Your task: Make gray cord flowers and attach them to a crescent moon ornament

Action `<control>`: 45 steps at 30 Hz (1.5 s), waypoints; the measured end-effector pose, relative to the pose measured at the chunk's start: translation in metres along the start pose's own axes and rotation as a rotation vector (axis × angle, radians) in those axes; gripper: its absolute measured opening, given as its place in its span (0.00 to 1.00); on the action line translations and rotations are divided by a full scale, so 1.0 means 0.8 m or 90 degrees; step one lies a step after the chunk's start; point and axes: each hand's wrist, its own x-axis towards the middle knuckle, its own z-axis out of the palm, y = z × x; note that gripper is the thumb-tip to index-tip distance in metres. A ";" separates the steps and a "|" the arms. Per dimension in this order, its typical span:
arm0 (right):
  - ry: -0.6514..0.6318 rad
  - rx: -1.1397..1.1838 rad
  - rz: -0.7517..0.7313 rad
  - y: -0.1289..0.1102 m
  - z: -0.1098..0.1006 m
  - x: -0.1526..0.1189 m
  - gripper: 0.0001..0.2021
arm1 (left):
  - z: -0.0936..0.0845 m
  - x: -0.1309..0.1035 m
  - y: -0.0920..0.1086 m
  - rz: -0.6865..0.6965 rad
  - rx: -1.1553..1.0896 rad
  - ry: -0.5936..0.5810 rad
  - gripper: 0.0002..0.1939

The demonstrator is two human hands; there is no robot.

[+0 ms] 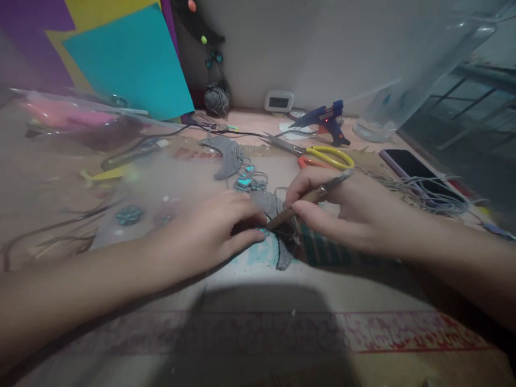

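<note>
In my right hand (322, 207) is a slim wooden-handled paintbrush (284, 216), pinched between thumb and fingers. Its metal collar and frayed end point up to the right, while the handle tip slants down toward my left fingertips. My left hand (236, 223) lies low over the work, thumb and forefinger closing around a small turquoise piece (264, 231). Under and between both hands is a grey yarn-wrapped crescent (284, 257), partly hidden by fingers and brush. Just beyond it lie turquoise hearts (244, 181) on grey cord and another grey crescent (229, 157).
Behind the hands are yellow-and-orange-handled scissors (326, 156), a blue glue gun (328, 119) with a red light and a small white digital clock (279, 101). A phone (415, 171) and loose grey cords (435, 196) lie right. A turquoise sheet (133, 64) stands back left.
</note>
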 end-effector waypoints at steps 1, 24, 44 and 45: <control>0.005 0.019 0.017 0.001 0.000 -0.001 0.03 | 0.001 -0.001 0.000 0.014 -0.002 0.004 0.08; 0.142 0.460 0.319 0.037 0.021 0.001 0.06 | 0.003 -0.007 -0.001 0.186 0.242 -0.019 0.10; 0.083 0.440 0.323 0.030 0.021 0.000 0.08 | 0.002 -0.012 -0.011 0.222 0.268 0.008 0.16; 0.082 0.440 0.320 0.030 0.021 0.001 0.09 | 0.001 -0.013 -0.011 0.228 0.274 0.001 0.18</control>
